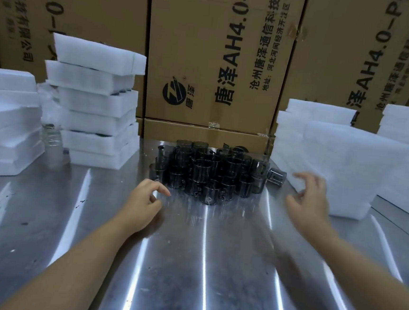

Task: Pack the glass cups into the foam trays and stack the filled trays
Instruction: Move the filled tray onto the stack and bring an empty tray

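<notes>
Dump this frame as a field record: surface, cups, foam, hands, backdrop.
surface: metal table
cups: dark glass cups clustered upright at the table's middle back; one tipped cup on its side at the cluster's right edge
foam: left foam stack, dark items showing between layers; right foam stack, contents not visible
hands: left hand loosely curled, empty, near the cluster; right hand fingers spread, empty, beside the right foam stack, contact unclear
backdrop: cardboard boxes

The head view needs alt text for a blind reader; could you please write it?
A left hand and a right hand, both empty, hover over a metal table near a cluster of dark glass cups. White foam trays stand stacked on both sides, cardboard boxes behind.
</notes>
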